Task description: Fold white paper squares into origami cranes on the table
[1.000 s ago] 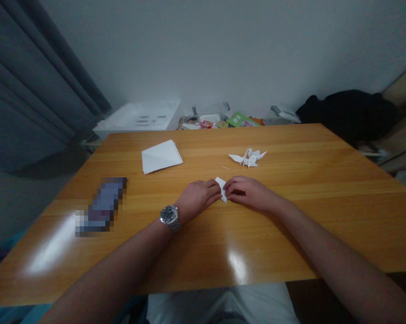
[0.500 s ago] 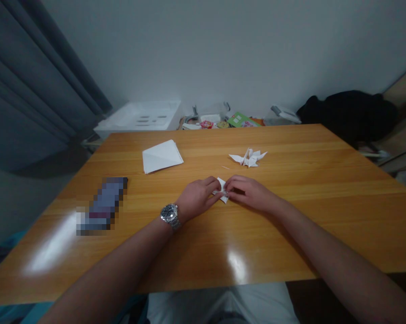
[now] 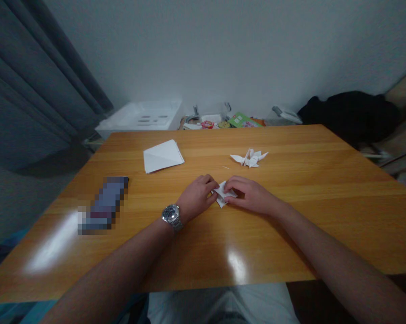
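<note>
A small folded piece of white paper (image 3: pixel 222 191) lies on the wooden table between my two hands. My left hand (image 3: pixel 196 194), with a metal watch (image 3: pixel 171 213) on its wrist, pinches the paper's left corner between thumb and fingers. From the other side my right hand (image 3: pixel 248 192) has its curled fingers and thumb on the paper's right part. My fingers hide some of the folds. Just beyond, a finished white paper crane (image 3: pixel 250 158) stands with its wings spread.
A stack of white paper sheets (image 3: pixel 164 156) rests at the back left of the table (image 3: pixel 307 171). A blurred-out phone-like object (image 3: pixel 108 200) lies on the left. Behind the far edge are a white foam box (image 3: pixel 145 112), a green booklet (image 3: pixel 241 120) and a black cloth heap (image 3: pixel 351 114).
The folded paper has been turned a little and shows more of its surface. My right fingers and thumb have spread wider around it. The camera has shifted slightly.
</note>
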Demonstrator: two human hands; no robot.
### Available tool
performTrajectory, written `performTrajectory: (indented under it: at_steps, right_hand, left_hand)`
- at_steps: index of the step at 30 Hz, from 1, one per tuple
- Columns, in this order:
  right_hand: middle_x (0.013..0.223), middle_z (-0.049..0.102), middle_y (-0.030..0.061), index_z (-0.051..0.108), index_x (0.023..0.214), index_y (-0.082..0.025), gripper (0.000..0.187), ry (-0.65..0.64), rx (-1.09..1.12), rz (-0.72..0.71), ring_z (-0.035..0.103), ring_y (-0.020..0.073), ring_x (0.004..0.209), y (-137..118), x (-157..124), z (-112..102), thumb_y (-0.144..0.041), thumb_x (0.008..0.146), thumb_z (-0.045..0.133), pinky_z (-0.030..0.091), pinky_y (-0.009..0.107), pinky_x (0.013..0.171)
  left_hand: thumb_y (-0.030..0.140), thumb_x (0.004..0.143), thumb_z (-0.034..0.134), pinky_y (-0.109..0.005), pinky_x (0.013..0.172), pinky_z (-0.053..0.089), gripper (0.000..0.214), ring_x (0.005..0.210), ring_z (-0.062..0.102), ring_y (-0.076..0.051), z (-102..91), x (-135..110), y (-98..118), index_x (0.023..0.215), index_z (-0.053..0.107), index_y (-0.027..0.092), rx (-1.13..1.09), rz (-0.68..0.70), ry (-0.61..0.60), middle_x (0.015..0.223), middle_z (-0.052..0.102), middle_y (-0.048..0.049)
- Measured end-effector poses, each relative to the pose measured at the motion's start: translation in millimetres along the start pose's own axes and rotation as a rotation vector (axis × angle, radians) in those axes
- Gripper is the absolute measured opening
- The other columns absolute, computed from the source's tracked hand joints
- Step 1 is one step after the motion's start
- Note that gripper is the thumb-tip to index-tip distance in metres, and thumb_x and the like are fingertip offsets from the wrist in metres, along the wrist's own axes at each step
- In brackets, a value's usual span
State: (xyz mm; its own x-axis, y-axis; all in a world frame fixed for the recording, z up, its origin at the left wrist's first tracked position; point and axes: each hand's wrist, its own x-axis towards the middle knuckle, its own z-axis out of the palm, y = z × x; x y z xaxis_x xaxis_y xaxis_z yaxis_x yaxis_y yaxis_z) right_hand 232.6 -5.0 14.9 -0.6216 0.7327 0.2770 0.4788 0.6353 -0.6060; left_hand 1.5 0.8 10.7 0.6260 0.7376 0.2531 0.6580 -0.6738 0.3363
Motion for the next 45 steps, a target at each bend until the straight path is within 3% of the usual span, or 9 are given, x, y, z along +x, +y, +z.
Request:
performTrajectory:
  at_steps: [6,11,14,25,38,45]
  right_hand:
    - [0.116,0.061,0.0095,0.065,0.121,-0.021,0.042,-0.054,-0.039,-0.016,0.060,0.0237,0.105,-1.4,-1.1,1.1,-0.034,0.083,0.076,0.049,0.037,0.094]
    - [0.106,0.061,0.0092,0.069,0.108,-0.018,0.017,0.015,-0.060,0.047,0.061,0.0205,0.096,2.0,-0.1,3.4,-0.021,0.094,0.059,0.050,0.034,0.087]
    - [0.100,0.061,0.0080,0.070,0.099,-0.017,0.011,0.033,-0.072,0.095,0.061,0.0189,0.090,5.9,1.6,4.4,-0.020,0.094,0.060,0.049,0.031,0.080]
    - [0.083,0.061,0.0044,0.065,0.079,-0.015,0.021,0.026,-0.183,0.197,0.056,0.0161,0.077,0.9,7.7,3.8,-0.023,0.097,0.057,0.038,0.026,0.070]
    - [0.081,0.069,0.0040,0.068,0.085,-0.017,0.011,-0.009,-0.153,0.394,0.058,0.0163,0.071,-4.2,11.6,1.8,-0.027,0.089,0.065,0.032,0.026,0.061]
    - [0.078,0.071,0.0053,0.070,0.083,-0.017,0.012,-0.134,-0.217,0.471,0.059,0.0166,0.068,0.4,26.5,-3.9,-0.029,0.084,0.069,0.032,0.027,0.058]
  left_hand:
    - [0.023,0.096,0.054,-0.033,0.087,0.050,0.019,0.094,0.061,-0.021,0.4,-0.1,-0.2,0.104,0.070,0.018,-0.014,-0.047,0.015,0.102,0.063,-0.0073]
    - [0.025,0.098,0.053,-0.032,0.086,0.050,0.019,0.092,0.062,-0.020,-1.5,-0.2,1.4,0.102,0.071,0.018,-0.037,-0.074,0.013,0.100,0.064,-0.0069]
    - [0.026,0.099,0.052,-0.031,0.084,0.049,0.021,0.090,0.062,-0.019,-2.8,0.1,2.5,0.101,0.071,0.018,-0.024,-0.087,0.007,0.098,0.065,-0.0065]
    - [0.032,0.100,0.047,-0.027,0.067,0.042,0.024,0.080,0.063,-0.018,-12.2,2.1,11.3,0.097,0.068,0.020,0.024,-0.219,-0.041,0.092,0.069,-0.0046]
    - [0.037,0.091,0.058,-0.027,0.057,0.033,0.017,0.072,0.063,-0.018,-22.7,11.9,12.4,0.095,0.068,0.024,0.024,-0.318,-0.149,0.083,0.073,-0.0008]
    - [0.031,0.086,0.062,-0.027,0.058,0.036,0.020,0.075,0.066,-0.019,-28.7,26.5,11.3,0.104,0.064,0.024,0.021,-0.369,-0.234,0.088,0.073,-0.0019]
